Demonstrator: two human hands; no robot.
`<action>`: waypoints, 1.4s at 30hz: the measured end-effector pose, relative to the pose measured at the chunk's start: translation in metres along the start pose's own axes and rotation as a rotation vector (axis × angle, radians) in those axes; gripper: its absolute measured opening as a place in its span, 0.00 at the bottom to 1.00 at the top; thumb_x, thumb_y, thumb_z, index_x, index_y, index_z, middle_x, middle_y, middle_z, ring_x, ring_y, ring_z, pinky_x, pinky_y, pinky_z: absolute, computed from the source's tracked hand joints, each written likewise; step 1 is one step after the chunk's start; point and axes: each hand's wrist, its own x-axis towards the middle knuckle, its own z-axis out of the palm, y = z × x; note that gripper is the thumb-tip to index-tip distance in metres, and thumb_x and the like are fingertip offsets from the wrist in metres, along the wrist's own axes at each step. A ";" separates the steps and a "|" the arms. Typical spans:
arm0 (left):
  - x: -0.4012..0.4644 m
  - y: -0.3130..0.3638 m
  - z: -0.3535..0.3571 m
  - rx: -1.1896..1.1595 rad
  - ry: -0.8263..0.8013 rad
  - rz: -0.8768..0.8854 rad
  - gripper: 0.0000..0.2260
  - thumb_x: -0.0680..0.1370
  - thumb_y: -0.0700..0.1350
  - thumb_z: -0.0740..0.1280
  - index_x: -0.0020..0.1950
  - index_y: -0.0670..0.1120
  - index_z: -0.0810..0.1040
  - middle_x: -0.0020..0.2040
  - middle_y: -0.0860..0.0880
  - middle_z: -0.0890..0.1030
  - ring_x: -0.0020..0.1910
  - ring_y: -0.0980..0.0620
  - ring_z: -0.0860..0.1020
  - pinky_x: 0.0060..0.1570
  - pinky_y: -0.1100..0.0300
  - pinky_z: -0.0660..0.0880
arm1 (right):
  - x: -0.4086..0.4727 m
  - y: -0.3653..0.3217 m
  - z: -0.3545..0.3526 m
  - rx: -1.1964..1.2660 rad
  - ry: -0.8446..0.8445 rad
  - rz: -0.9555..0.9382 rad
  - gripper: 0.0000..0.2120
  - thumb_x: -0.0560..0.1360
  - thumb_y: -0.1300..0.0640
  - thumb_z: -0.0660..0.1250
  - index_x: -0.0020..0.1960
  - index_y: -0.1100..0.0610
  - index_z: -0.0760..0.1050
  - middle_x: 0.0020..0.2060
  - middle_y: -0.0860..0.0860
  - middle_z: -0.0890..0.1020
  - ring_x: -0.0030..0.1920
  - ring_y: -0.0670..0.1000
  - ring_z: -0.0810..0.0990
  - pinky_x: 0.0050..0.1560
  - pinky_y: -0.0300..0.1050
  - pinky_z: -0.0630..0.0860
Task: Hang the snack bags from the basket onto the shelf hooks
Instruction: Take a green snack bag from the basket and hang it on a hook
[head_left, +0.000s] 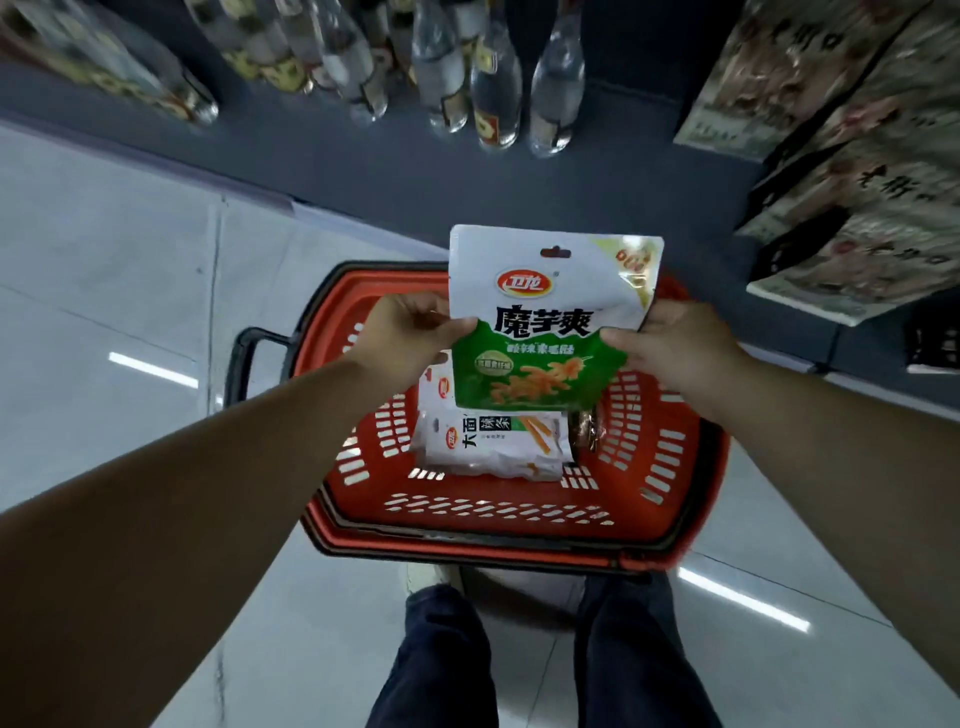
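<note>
Both arms are reaching forward: the left hand (402, 332) and right hand (670, 343) are pinching the snack bag's (545, 317) side edges above the red basket (467, 525).

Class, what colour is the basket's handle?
Black, on the red basket; its handle shows best in the head view.

The basket (498, 525) sat on the floor (104, 270) right in front of the person's legs (441, 660), with a few snack bags (493, 441) lying inside it. One bag (545, 322) was up above the basket, left hand (410, 332) on its left edge, right hand (670, 348) on its right. Bottles (447, 67) stood on the shelf beyond, boxes (857, 208) off to the right.
</note>
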 end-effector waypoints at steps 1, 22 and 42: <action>-0.008 0.017 -0.008 0.024 -0.004 0.040 0.09 0.75 0.42 0.71 0.34 0.50 0.79 0.31 0.57 0.82 0.36 0.55 0.80 0.41 0.59 0.79 | -0.012 -0.013 -0.004 0.032 0.013 -0.016 0.04 0.73 0.59 0.72 0.46 0.52 0.80 0.46 0.51 0.84 0.46 0.52 0.83 0.55 0.51 0.79; -0.282 0.460 -0.167 0.259 0.201 0.838 0.04 0.74 0.46 0.72 0.45 0.46 0.83 0.39 0.50 0.85 0.39 0.57 0.82 0.41 0.64 0.79 | -0.378 -0.377 -0.184 0.174 0.470 -0.631 0.05 0.76 0.60 0.67 0.42 0.54 0.77 0.42 0.52 0.83 0.42 0.49 0.82 0.45 0.43 0.80; -0.435 0.748 -0.109 0.235 0.237 1.095 0.11 0.76 0.48 0.70 0.44 0.39 0.82 0.42 0.38 0.84 0.38 0.45 0.82 0.45 0.51 0.81 | -0.537 -0.517 -0.410 0.241 0.792 -0.906 0.06 0.76 0.59 0.67 0.41 0.57 0.80 0.37 0.55 0.85 0.43 0.61 0.84 0.48 0.61 0.79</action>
